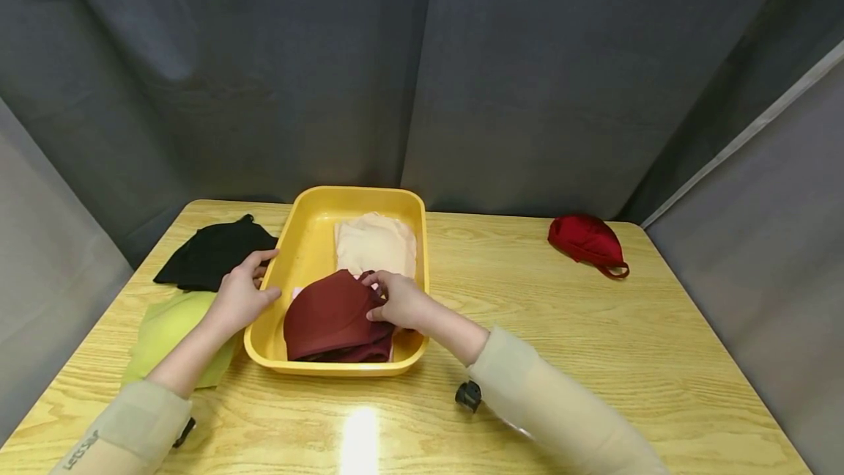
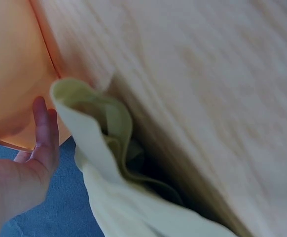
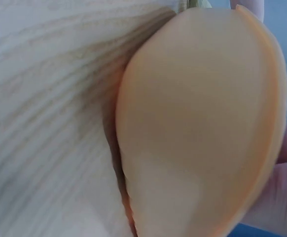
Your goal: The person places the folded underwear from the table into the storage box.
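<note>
A yellow plastic tray (image 1: 422, 240) stands left of the middle of the wooden table. My left hand (image 1: 240, 299) holds its left rim, the thumb over the edge and the fingers (image 2: 44, 131) against the outer wall in the left wrist view. Inside the tray's near half lies a dark maroon bra (image 1: 330, 314), cups folded together. My right hand (image 1: 402, 300) reaches over the right rim and pinches the bra's right end. Behind it in the tray lies a folded cream garment (image 1: 376, 242). The tray wall (image 3: 197, 118) hides most of the right hand in the right wrist view.
Left of the tray lie a black garment (image 1: 220, 251) and a yellow-green garment (image 1: 165, 336), partly under my left arm. A bright red bra (image 1: 585, 240) is at the table's far right. Grey curtains (image 1: 527, 79) hang behind and beside the table.
</note>
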Demonstrator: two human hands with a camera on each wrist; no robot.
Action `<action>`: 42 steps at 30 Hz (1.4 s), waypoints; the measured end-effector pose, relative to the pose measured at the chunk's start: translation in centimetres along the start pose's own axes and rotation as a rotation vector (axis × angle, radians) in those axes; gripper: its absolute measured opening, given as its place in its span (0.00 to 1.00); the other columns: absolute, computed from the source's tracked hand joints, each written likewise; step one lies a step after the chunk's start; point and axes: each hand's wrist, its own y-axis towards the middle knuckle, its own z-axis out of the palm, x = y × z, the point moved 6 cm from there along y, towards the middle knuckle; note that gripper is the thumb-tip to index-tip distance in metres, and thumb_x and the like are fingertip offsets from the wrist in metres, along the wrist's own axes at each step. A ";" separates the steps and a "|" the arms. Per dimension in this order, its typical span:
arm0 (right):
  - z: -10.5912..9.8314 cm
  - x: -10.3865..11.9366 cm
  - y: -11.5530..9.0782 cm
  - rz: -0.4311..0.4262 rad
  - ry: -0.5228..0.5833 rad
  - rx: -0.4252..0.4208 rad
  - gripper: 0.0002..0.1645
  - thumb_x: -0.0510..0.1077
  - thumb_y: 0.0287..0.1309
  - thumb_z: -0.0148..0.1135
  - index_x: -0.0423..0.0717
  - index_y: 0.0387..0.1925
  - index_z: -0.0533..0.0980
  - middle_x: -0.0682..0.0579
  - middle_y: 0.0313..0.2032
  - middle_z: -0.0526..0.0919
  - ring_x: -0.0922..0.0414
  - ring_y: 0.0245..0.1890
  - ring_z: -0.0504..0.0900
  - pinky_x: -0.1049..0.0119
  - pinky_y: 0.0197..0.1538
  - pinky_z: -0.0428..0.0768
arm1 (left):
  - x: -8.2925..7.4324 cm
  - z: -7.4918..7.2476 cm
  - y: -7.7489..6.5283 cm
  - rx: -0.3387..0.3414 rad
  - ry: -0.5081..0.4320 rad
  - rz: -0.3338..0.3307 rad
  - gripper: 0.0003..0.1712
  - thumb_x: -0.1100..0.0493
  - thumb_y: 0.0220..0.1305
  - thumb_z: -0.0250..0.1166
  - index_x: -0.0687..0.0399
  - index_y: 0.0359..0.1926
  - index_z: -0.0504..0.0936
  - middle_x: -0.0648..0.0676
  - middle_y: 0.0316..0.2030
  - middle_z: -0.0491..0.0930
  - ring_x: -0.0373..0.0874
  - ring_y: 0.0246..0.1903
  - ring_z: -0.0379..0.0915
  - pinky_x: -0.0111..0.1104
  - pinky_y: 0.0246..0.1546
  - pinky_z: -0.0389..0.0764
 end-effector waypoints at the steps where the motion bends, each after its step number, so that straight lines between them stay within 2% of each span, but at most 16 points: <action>1: -0.2 0.2 -0.1 -0.013 -0.054 -0.009 0.27 0.36 0.47 0.70 0.45 0.51 0.74 0.47 0.36 0.77 0.58 0.33 0.72 0.70 0.34 0.73 | 0.0 0.0 0.0 0.002 -0.001 -0.002 0.36 0.68 0.55 0.61 0.61 0.66 0.63 0.71 0.49 0.76 0.60 0.44 0.78 0.42 0.38 0.81; 6: -1.0 0.7 -0.9 -0.034 -0.176 0.004 0.27 0.43 0.47 0.72 0.46 0.51 0.76 0.46 0.41 0.79 0.56 0.37 0.73 0.66 0.41 0.74 | 0.0 0.0 -0.1 0.007 -0.005 -0.007 0.36 0.68 0.55 0.61 0.61 0.66 0.63 0.71 0.50 0.76 0.60 0.45 0.78 0.42 0.37 0.82; 10: -1.8 1.2 -1.6 -0.089 -0.202 0.005 0.25 0.44 0.48 0.71 0.46 0.50 0.77 0.44 0.45 0.79 0.57 0.33 0.74 0.67 0.38 0.74 | 0.0 0.0 -0.1 0.004 -0.004 -0.008 0.36 0.68 0.55 0.61 0.61 0.66 0.63 0.71 0.50 0.76 0.60 0.45 0.78 0.42 0.37 0.82; 14: -2.8 1.8 -2.6 -0.157 -0.181 -0.011 0.24 0.42 0.48 0.71 0.46 0.49 0.78 0.46 0.46 0.80 0.57 0.30 0.75 0.70 0.34 0.74 | 0.0 0.1 -0.1 0.002 0.000 -0.008 0.36 0.68 0.54 0.62 0.61 0.66 0.63 0.71 0.49 0.77 0.60 0.44 0.78 0.42 0.38 0.82; 21: -4.8 2.8 -4.3 -0.195 -0.121 -0.067 0.24 0.42 0.48 0.70 0.49 0.49 0.78 0.51 0.45 0.82 0.48 0.40 0.80 0.67 0.41 0.76 | 0.1 0.1 0.0 -0.007 0.005 -0.003 0.36 0.68 0.54 0.62 0.61 0.65 0.64 0.71 0.49 0.77 0.60 0.44 0.78 0.43 0.38 0.82; 27: -6.7 3.3 -5.8 -0.270 -0.085 -0.114 0.25 0.40 0.48 0.70 0.47 0.51 0.77 0.49 0.45 0.82 0.54 0.38 0.80 0.69 0.38 0.78 | 0.0 0.0 0.0 -0.010 0.005 0.000 0.36 0.68 0.54 0.62 0.62 0.65 0.64 0.72 0.49 0.77 0.60 0.44 0.78 0.44 0.38 0.82; 30: -7.5 3.3 -6.5 -0.274 -0.070 -0.128 0.26 0.40 0.49 0.70 0.47 0.52 0.76 0.50 0.45 0.82 0.56 0.38 0.80 0.69 0.36 0.78 | 0.0 0.0 0.0 -0.010 0.005 -0.002 0.36 0.68 0.54 0.61 0.62 0.65 0.64 0.72 0.49 0.77 0.60 0.44 0.78 0.43 0.37 0.82; 34: -8.5 3.3 -7.2 -0.273 -0.051 -0.143 0.26 0.40 0.50 0.69 0.47 0.53 0.76 0.50 0.45 0.81 0.53 0.40 0.80 0.68 0.35 0.79 | 0.0 0.0 0.0 -0.008 0.003 -0.001 0.36 0.68 0.54 0.61 0.62 0.65 0.63 0.72 0.49 0.77 0.60 0.44 0.78 0.43 0.37 0.82; 42: -11.2 3.2 -9.2 -0.283 -0.065 -0.236 0.25 0.42 0.51 0.69 0.50 0.53 0.76 0.52 0.45 0.82 0.54 0.42 0.80 0.61 0.39 0.80 | 0.0 0.0 -0.1 -0.007 0.006 -0.003 0.36 0.68 0.54 0.61 0.62 0.66 0.63 0.72 0.49 0.76 0.60 0.44 0.78 0.44 0.38 0.82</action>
